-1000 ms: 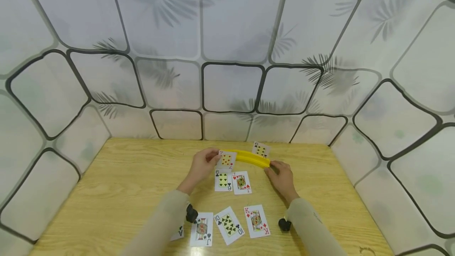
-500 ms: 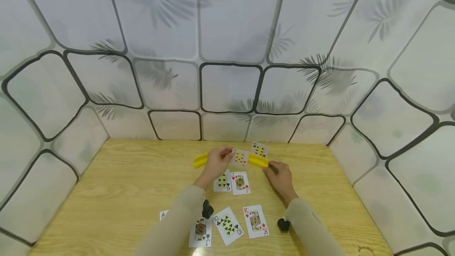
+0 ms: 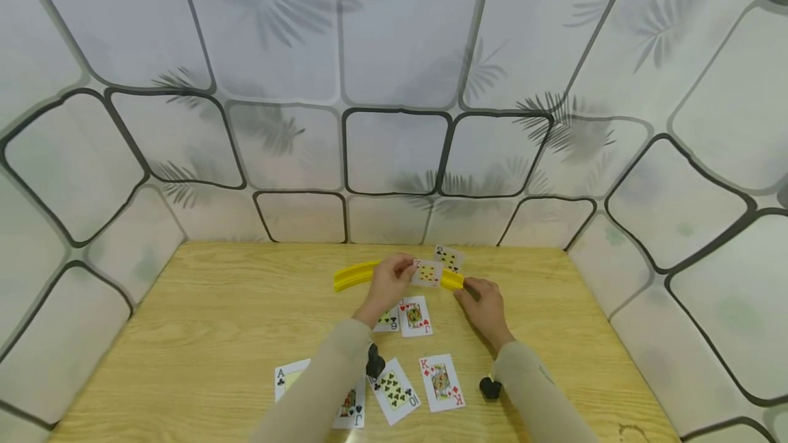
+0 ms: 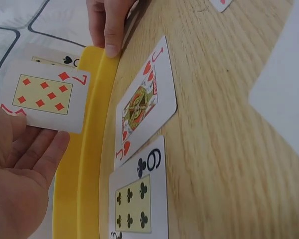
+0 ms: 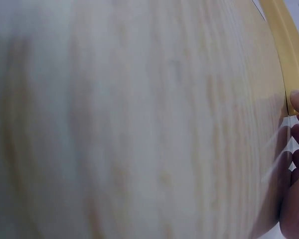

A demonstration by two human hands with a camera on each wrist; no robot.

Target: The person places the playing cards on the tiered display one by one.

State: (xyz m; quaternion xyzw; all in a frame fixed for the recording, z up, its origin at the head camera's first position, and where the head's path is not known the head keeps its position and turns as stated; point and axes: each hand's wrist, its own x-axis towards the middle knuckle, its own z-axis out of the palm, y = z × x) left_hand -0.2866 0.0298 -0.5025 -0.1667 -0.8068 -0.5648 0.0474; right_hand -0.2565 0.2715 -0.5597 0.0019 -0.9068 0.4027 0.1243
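Observation:
My left hand (image 3: 388, 287) pinches a seven of diamonds (image 3: 427, 273) by its left edge, thumb in front and fingers behind. The card is held up in front of the right part of a curved yellow card holder (image 3: 356, 275). At the holder's right end, my right hand (image 3: 484, 310) grips it between thumb and fingers; the right wrist view catches only part of that hand at its edge. Just behind the holder is a spade card (image 3: 449, 257), partly hidden. In front lie a jack of hearts (image 4: 139, 107) and a six of clubs (image 4: 134, 199), face up.
Nearer me on the wooden table (image 3: 203, 333) lie an ace of clubs (image 3: 288, 376), a jack of spades (image 3: 352, 410), a ten of clubs (image 3: 395, 392) and a king of diamonds (image 3: 442, 383). My left sleeve covers part of the ace and jack. A patterned wall (image 3: 394, 156) rises behind the table.
My left hand has carried the seven of diamonds rightward along the yellow card holder, uncovering the holder's left end. My right hand has stayed at the right end.

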